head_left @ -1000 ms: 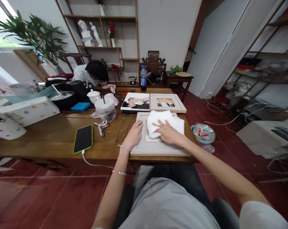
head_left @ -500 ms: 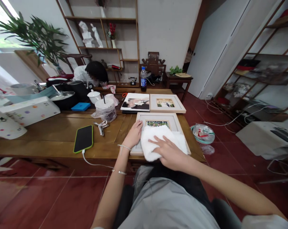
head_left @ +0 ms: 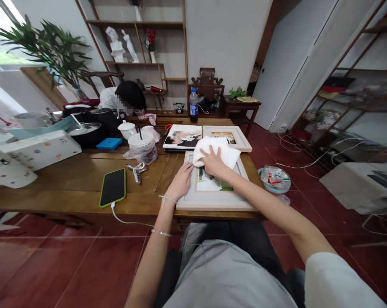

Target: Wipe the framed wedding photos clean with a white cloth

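Note:
A light wooden picture frame (head_left: 184,201) with a white mat and a photo lies flat near the table's front edge. My left hand (head_left: 181,179) holds its left side, fingers together along the rim. Spread over a fluffy white cloth (head_left: 229,155), my right hand (head_left: 214,163) grips and presses it against the frame's far part. The cloth covers the upper part of the photo and overlaps the near edge of a second picture frame (head_left: 245,143) behind. Left of that second frame lies a flat white panel with a dark picture (head_left: 192,139).
A phone (head_left: 113,187) on a white cable, a silver metal object (head_left: 136,172), a bagged drink cup (head_left: 142,147) and a blue box (head_left: 109,143) stand to the left. Behind are a bottle (head_left: 193,107) and a person's bowed head (head_left: 131,95). A bin (head_left: 275,179) is right of the table.
My right hand has slid the white cloth away from me, from the near part of the frame to its far edge, baring the lower photo. My left hand has stayed on the frame's left side.

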`<state>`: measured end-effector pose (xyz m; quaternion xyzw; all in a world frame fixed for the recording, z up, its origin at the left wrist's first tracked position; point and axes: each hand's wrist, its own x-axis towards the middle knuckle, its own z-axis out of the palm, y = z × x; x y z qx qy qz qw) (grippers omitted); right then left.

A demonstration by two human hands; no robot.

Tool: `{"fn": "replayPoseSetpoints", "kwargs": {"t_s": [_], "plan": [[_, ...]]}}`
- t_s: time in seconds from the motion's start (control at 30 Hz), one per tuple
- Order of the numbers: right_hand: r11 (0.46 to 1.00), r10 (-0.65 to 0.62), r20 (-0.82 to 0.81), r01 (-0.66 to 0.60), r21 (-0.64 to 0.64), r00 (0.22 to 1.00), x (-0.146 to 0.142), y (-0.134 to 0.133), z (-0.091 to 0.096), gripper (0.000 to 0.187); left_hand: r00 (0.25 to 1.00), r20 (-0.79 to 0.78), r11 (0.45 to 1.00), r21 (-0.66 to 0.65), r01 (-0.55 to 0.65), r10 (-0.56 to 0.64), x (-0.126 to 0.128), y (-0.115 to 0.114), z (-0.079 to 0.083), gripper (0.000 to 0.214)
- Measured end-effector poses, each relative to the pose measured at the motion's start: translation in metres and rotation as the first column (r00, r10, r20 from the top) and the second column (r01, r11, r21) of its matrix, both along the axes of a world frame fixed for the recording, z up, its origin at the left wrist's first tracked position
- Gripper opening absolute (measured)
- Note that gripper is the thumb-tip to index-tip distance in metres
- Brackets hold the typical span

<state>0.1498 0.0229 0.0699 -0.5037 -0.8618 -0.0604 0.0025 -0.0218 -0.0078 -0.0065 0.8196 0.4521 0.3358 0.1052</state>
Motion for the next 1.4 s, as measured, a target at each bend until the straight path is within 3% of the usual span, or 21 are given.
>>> {"fn": "replayPoseSetpoints", "kwargs": {"t_s": [0.17, 0.4, 0.5, 0.63, 0.8, 0.97, 1.1, 1.17, 1.23, 1.3, 1.4], "plan": [[0.994, 0.078, 0.062, -0.072, -0.085, 0.995, -0.006, -0.048, -0.001, 0.056, 0.999, 0.021, 0.999, 0.018, 0.029, -0.029, 0.001, -0.002, 0.003, 0.043], [0.924, 0.296, 0.028, -0.279, -0.262, 0.955, 0.017, -0.138, 0.029, 0.050, 1.000, -0.022, 1.000, -0.009, -0.012, 0.012, 0.001, -0.002, 0.002, 0.044], [0.901, 0.318, -0.001, -0.303, -0.311, 0.948, 0.024, -0.159, 0.036, 0.052, 0.999, -0.027, 1.000, -0.009, -0.018, 0.017, 0.001, -0.001, 0.002, 0.043], [0.920, 0.293, -0.034, -0.292, -0.263, 0.955, 0.026, -0.168, 0.033, 0.051, 0.999, -0.041, 1.000, -0.005, -0.020, 0.020, 0.001, -0.001, 0.002, 0.043], [0.922, 0.259, -0.093, -0.275, -0.273, 0.961, 0.029, -0.148, 0.020, 0.059, 0.999, -0.049, 1.000, 0.013, -0.013, 0.014, 0.000, -0.001, 0.001, 0.043], [0.940, 0.220, -0.142, -0.249, -0.232, 0.965, 0.050, -0.096, 0.009, 0.073, 0.999, -0.041, 1.000, 0.013, -0.006, 0.007, 0.000, 0.000, -0.002, 0.043], [0.993, 0.118, -0.245, -0.115, 0.027, 0.962, 0.055, -0.048, 0.023, 0.077, 0.999, -0.030, 1.000, 0.012, -0.016, 0.016, 0.000, 0.001, -0.003, 0.043], [0.980, 0.099, -0.246, -0.051, 0.194, 0.964, 0.046, -0.030, 0.034, 0.071, 0.999, -0.030, 1.000, 0.010, -0.017, 0.017, 0.000, 0.000, -0.002, 0.043], [0.957, 0.130, -0.184, -0.075, 0.279, 0.974, 0.032, -0.018, 0.042, 0.063, 0.999, -0.033, 1.000, 0.002, -0.012, 0.012, 0.000, 0.000, 0.000, 0.043], [0.956, 0.188, -0.089, -0.162, 0.243, 0.978, 0.016, -0.012, 0.041, 0.056, 1.000, -0.026, 1.000, -0.002, -0.008, 0.008, 0.001, -0.001, 0.003, 0.042], [0.964, 0.253, 0.003, -0.252, 0.080, 0.968, 0.003, -0.008, 0.027, 0.053, 1.000, -0.005, 1.000, 0.010, 0.023, -0.023, 0.001, -0.003, 0.007, 0.041]]}}
